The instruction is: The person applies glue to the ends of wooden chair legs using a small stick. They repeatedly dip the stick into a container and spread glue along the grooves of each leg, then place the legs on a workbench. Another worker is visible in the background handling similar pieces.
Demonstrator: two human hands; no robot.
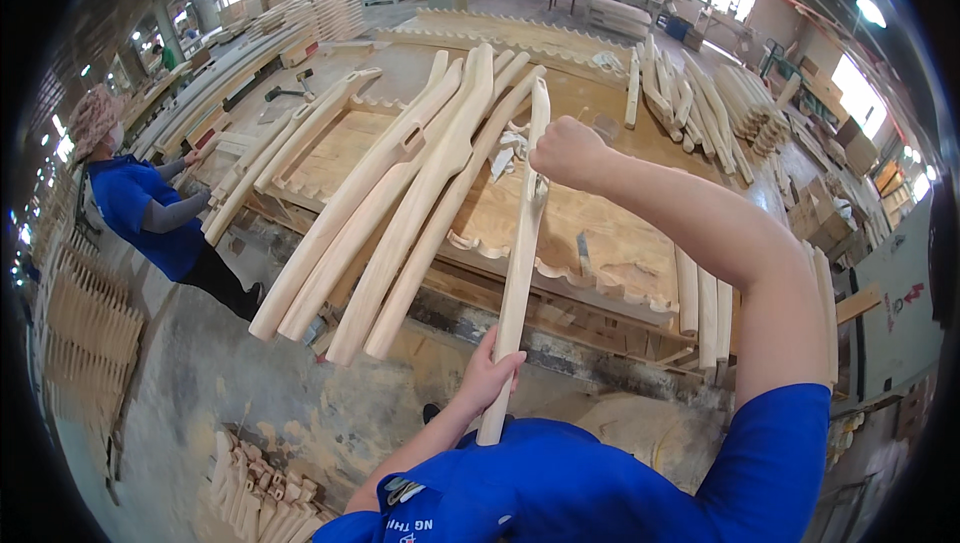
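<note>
A long, pale wooden piece like a chair leg (pixel 516 278), slotted near its far end, slants from my body up over the workbench. My left hand (pixel 488 375) is closed round its lower part. My right hand (pixel 570 155) is a fist beside the upper part, close to the slotted section; whatever its fingers hold is hidden. Left of it, several similar shaped wooden pieces (pixel 395 213) lie side by side, their near ends jutting past the bench edge. White crumpled scraps (pixel 508 153) lie on the bench just beyond the piece I hold.
The plywood-topped workbench (pixel 610 233) has scalloped strips along its edges, with a flat blade-like tool (pixel 584 253) on it. A co-worker in blue (pixel 150 203) stands at the left. More wooden pieces are stacked at the right (pixel 690 103) and on the floor (pixel 262 488).
</note>
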